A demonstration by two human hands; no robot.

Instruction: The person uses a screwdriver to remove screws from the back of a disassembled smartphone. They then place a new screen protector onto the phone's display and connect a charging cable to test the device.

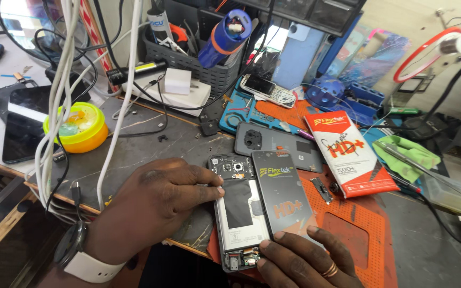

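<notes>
An opened phone (238, 208) lies face down on an orange work mat (358, 229), its inner parts and black battery showing. My left hand (156, 205) rests on the phone's left edge, fingers pressing it down. My right hand (308, 258), with a ring on one finger, holds the lower end of a dark flat screen-protector pack (284, 194) tilted over the phone's right side. The phone's grey back cover (273, 141) lies just beyond.
A red and white flat packet (348, 154) lies to the right, near a green cloth with tweezers (406, 152). A yellow tub (78, 128), a black phone (25, 125), hanging white cables (60, 96) and a grey tool basket (193, 53) crowd the left and back.
</notes>
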